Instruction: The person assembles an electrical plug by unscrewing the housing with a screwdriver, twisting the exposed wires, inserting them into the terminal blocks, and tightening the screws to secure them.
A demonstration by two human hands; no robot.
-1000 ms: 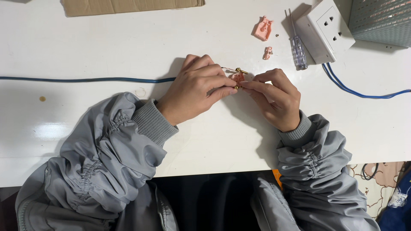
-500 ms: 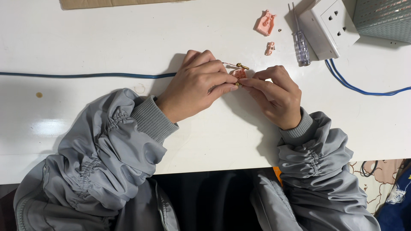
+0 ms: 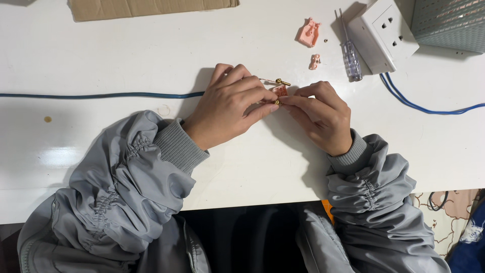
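Two hands meet over the white table (image 3: 242, 45), pinching a small pink plastic piece (image 3: 280, 91) between their fingertips. The left hand (image 3: 227, 111) closes thumb and forefinger on its near side; the right hand (image 3: 323, 114) grips it from the other side, fingers nearly shut. A brass pin (image 3: 282, 82) juts out just above the piece. A blue cable (image 3: 101, 95) runs under the left hand. Farther off lie two more pink parts (image 3: 308, 33), a clear-handled screwdriver (image 3: 351, 59) and a white socket (image 3: 383, 31).

Flat brown cardboard piece (image 3: 151, 7), top edge.
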